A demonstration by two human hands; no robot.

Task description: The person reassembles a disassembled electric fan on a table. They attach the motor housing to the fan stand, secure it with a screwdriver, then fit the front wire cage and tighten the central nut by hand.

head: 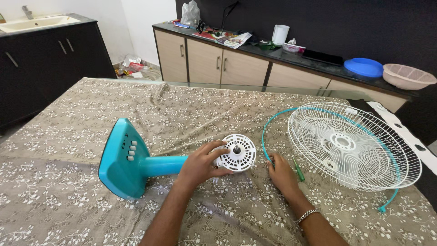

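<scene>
A turquoise fan stand lies on its side on the floral tablecloth, its base to the left and its white motor housing to the right. My left hand grips the neck of the stand just behind the motor housing. My right hand rests on the cloth to the right, fingers closing around a green-handled screwdriver. A white wire fan guard with a turquoise rim ring lies flat further right.
The covered table fills the foreground. Behind it runs a dark counter with cabinets, carrying papers, a bag, a white cup, a blue lid and a pink bowl. A sink unit stands at far left.
</scene>
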